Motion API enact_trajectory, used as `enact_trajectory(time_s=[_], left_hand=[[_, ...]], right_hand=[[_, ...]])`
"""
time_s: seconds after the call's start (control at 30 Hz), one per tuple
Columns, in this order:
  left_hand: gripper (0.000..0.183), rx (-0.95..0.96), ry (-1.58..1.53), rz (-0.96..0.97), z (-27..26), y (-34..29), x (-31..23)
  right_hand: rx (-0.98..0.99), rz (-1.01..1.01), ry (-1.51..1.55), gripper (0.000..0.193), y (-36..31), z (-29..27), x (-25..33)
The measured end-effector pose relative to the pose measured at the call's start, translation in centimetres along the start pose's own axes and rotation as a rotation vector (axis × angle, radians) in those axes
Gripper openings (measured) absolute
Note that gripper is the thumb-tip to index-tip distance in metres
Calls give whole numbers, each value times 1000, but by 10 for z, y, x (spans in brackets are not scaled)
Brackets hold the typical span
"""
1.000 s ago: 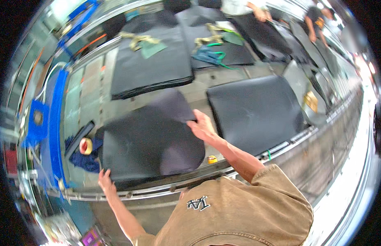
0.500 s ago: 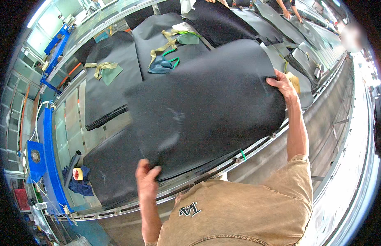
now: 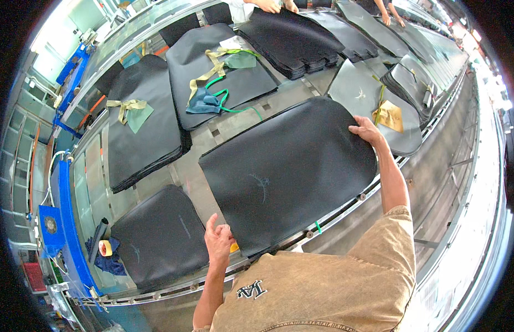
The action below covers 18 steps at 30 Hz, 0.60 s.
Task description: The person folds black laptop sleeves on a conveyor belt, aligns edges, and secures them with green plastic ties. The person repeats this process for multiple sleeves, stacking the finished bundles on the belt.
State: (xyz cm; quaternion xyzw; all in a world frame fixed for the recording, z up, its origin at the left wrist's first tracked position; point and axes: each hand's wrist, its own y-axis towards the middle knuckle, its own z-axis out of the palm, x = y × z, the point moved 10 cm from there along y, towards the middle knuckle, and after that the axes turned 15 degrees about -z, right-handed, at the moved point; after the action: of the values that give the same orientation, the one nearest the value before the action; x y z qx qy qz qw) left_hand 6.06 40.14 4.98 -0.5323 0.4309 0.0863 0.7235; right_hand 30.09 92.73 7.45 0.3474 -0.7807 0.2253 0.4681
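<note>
A large black sheet (image 3: 290, 171) with one rounded end lies flat on top of a stack near the table's front edge. At its rounded right end, my right hand (image 3: 369, 133) pinches the rim, thumb on top. My left hand (image 3: 218, 240) is beside the sheet's near left corner, index finger stretched up and the others partly bent, with nothing visible in it. A small yellow-orange thing (image 3: 234, 247) shows next to that hand. Left of it lies a smaller-looking black piece (image 3: 163, 238) with pale chalk-like marks.
Further stacks of black sheets (image 3: 143, 127) (image 3: 224, 77) lie behind, topped with tan straps and blue-green cloth (image 3: 204, 102). A tape roll (image 3: 105, 248) and dark tube (image 3: 98, 238) are at left, beside a blue frame (image 3: 69, 216). Other people's hands (image 3: 268, 5) work at the far side.
The large sheet has come down from a raised, bulging position to lie flat, uncovering the table and piece at left. My left hand has moved right, off the sheet; my right hand still grips its end.
</note>
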Motion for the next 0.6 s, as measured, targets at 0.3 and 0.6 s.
enact_trajectory(time_s=[0.3, 0.6], left_hand=[[46, -118, 311, 62, 4, -4, -11], [71, -77, 121, -77, 21, 29, -4]], right_hand=[[-24, 25, -75, 30, 15, -5, 7], [-163, -85, -453, 45, 5, -30, -21]])
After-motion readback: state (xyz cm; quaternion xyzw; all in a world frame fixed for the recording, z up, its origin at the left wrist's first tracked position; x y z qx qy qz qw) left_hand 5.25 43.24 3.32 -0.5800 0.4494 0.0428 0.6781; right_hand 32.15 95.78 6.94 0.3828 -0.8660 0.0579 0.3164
